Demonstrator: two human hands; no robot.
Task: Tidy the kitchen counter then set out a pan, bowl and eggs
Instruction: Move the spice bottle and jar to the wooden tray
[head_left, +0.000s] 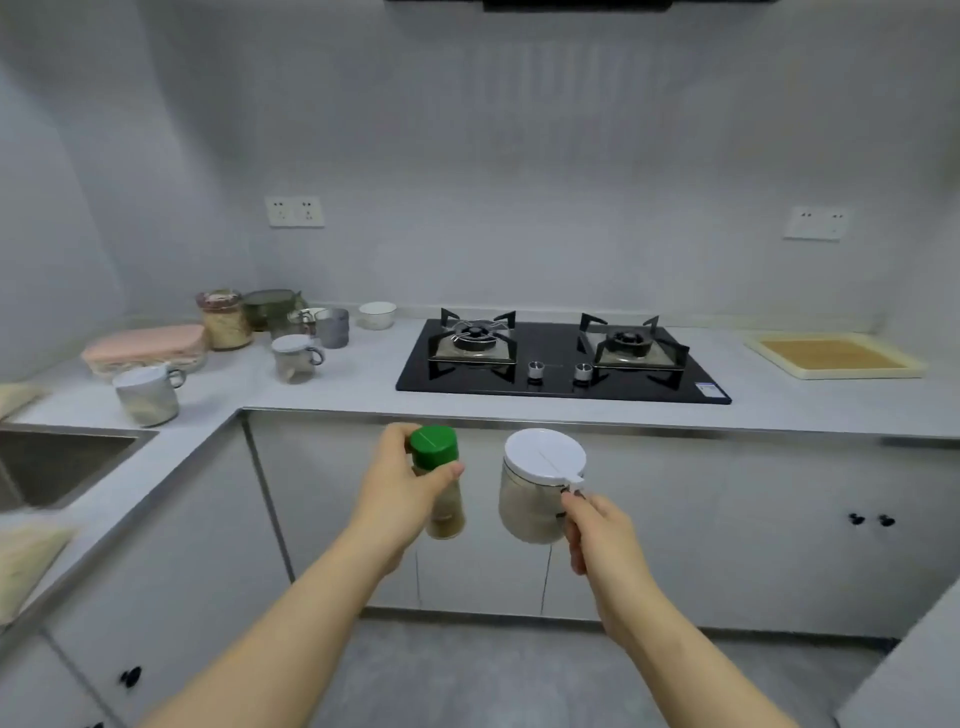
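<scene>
Left hand (395, 488) is gripping the green-capped spice bottle (445, 512); right hand (597, 530) is holding the white-lidded jar (530, 499) by its handle. Advised: carrying both upright and lowering them gently onto the surface (332, 395).

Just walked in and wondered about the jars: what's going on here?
A person stands at the kitchen counter, holding two containers in the air before the cabinet doors. The left hand grips a green-capped spice bottle; the right hand holds a white-lidded jar by its handle. Other lidded jars, a pink-lidded box and a white bowl sit on the counter left of the gas hob. No pan or eggs are in view.
</scene>
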